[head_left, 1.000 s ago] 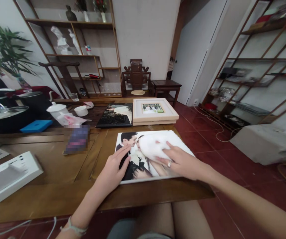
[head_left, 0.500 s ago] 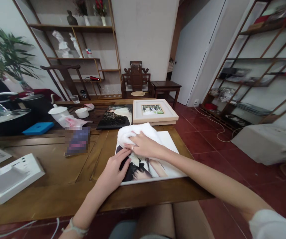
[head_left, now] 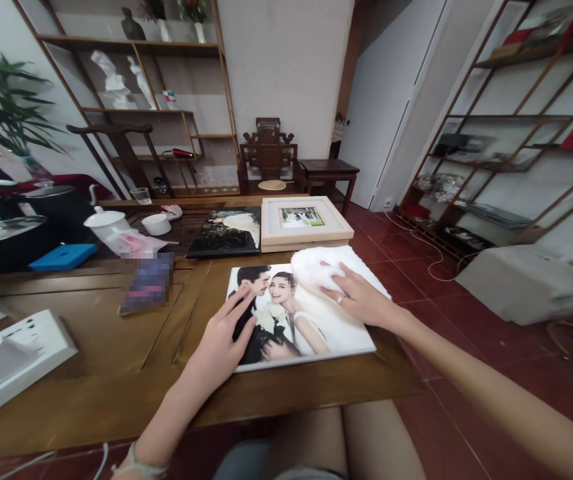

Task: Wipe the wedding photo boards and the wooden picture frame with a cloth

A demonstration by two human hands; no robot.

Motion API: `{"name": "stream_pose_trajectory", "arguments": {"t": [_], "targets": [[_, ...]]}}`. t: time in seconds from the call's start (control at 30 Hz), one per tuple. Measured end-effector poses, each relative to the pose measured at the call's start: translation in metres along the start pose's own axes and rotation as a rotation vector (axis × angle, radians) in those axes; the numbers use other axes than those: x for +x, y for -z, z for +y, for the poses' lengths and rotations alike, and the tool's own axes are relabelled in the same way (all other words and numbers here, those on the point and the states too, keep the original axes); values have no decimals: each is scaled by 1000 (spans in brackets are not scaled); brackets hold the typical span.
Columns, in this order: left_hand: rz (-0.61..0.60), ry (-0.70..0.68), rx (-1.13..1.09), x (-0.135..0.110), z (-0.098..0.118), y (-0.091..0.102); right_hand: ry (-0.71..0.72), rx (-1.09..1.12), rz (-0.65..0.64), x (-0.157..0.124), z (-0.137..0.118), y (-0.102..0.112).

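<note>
Now the right hand (head_left: 364, 299) is over on the right part of the photo panel (head_left: 279, 327), its fingers bent into a bunched white cloth (head_left: 309, 267). Half a second ago that hand and cloth were at the panel's upper left, close against the left hand (head_left: 219, 341) and covering the printed heads; both heads are uncovered now, and the two hands are well apart. The cloth spreads over the panel's upper right, white on white, so its far edge is hard to tell from the panel's.

As before, the left hand lies flat on the panel's left side, fingers extended over the printed dark suit, thumb held away from them. The panel itself lies face up near the front edge of the wooden table (head_left: 246, 400), in the same place as earlier.

Just beyond it, the dark picture panel (head_left: 224, 233) and the pale wooden frame (head_left: 272, 230) sit side by side, unchanged. Farther left stand a white teapot (head_left: 106, 221) and a small white cup (head_left: 156, 225), with a blue box (head_left: 64, 257) near them and a white slotted box (head_left: 21, 360) closer to the person. These, too, have kept their places.
</note>
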State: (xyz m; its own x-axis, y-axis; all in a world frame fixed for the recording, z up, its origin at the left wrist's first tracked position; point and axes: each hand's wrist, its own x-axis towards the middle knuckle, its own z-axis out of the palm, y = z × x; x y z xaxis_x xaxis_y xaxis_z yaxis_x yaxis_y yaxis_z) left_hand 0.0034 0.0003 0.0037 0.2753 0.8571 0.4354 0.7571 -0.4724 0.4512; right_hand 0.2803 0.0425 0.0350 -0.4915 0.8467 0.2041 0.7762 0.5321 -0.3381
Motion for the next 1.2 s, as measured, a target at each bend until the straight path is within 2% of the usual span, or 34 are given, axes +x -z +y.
{"name": "stream_pose_trajectory", "arguments": {"t": [0.07,0.23,0.3,0.37,0.47,0.7,0.83,0.93,1.13,1.2], "targets": [[-4,4,1,0,-1,0,54,-20,-49,-17,-14,4],[-37,18,9,-1,0,0,180,27,-201,-70,-70,18],[-38,12,14,0,0,0,230,61,-232,-82,-85,22],[-43,1,15,0,0,0,229,86,-242,-83,-88,22],[-44,-7,18,1,-1,0,169,103,-217,-61,-72,16],[-38,-11,25,0,-3,0,131,77,-67,28,-7,2],[-21,-6,23,-1,-4,-1,134,19,-25,46,6,-4],[-17,-3,22,-1,-4,-2,175,-23,-50,30,-8,-5],[-29,-6,23,0,-3,-2,119,29,-202,-47,-72,12],[-33,-5,27,1,-3,-1,153,77,-248,-66,-88,18]]}}
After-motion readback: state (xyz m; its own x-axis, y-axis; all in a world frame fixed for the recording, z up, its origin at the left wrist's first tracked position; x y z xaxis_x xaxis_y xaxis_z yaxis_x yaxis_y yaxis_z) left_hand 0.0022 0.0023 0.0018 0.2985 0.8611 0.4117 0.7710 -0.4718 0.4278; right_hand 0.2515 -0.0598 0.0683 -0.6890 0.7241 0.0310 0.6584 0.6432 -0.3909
